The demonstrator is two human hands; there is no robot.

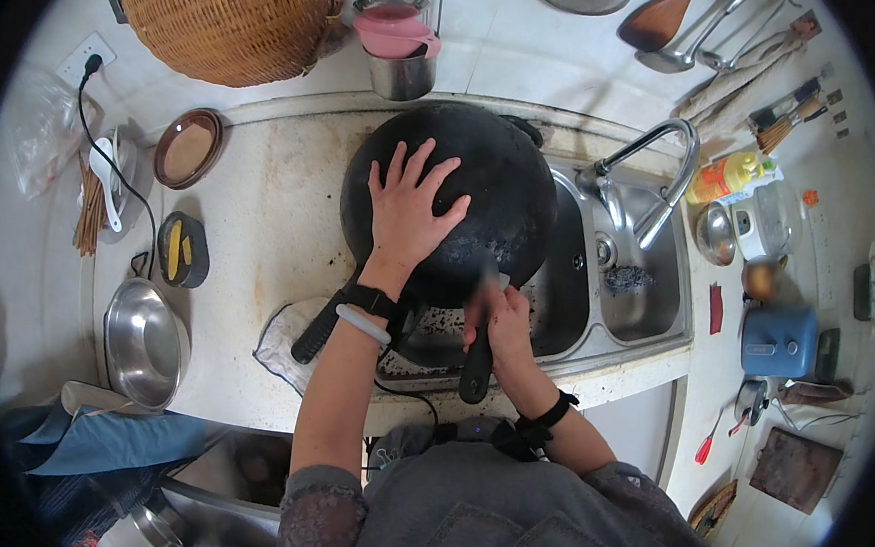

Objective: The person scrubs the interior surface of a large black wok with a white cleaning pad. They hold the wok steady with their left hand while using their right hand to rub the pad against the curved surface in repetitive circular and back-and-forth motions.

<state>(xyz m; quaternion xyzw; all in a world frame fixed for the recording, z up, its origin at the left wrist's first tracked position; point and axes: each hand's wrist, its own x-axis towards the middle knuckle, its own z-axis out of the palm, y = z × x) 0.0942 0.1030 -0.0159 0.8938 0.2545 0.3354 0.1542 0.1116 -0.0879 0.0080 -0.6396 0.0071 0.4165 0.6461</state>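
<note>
A black wok [489, 171] lies upside down over the worktop and the left basin of a double steel sink [554, 333]. Its long black handle [312, 337] points toward me on the left, above a pale cloth [286, 345]. My left hand [415, 216] is spread flat on the wok's upturned bottom, fingers apart. In my right hand [509, 327] is a black-handled tool [475, 366], its handle toward me. The tool's metal end is blurred against the wok's near side, so its exact kind is unclear. Dark flakes [442, 320] lie in the basin below.
A chrome faucet [668, 190] arches over the right basin, where dark debris [629, 279] lies. To the left are a steel bowl [146, 346], a black dish with yellow pieces [183, 249] and a brown dish [188, 148]. A wicker basket [231, 16] hangs behind.
</note>
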